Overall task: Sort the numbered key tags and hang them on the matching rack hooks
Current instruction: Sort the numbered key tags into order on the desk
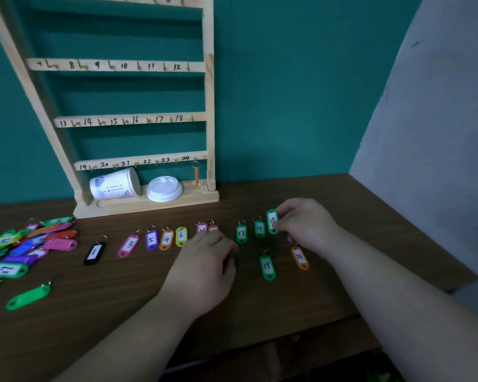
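Note:
A wooden rack [209, 106] with numbered hooks stands at the back of the table; one orange tag [196, 175] hangs on hook 24. My right hand [305, 224] pinches a green tag marked 18 [272, 221], held upright just right of the laid-out row. That row runs from black tag 1 [94, 252] through tags 3 [129, 245], 5, 4 and 6 [181, 236] to green tags 17 [241, 233] and 19 [259, 229]. My left hand [204, 268] rests on the table with curled fingers, covering part of the row; whether it holds anything is hidden. Green tag 19 [267, 267] and orange tag 21 [299, 257] lie nearer me.
A heap of unsorted coloured tags [25, 246] lies at the table's left, with a blank-side green tag [28, 296] apart from it. A tipped paper cup [115, 184] and its lid [164, 188] sit on the rack's base. The table's front edge [287, 334] is close below my arms.

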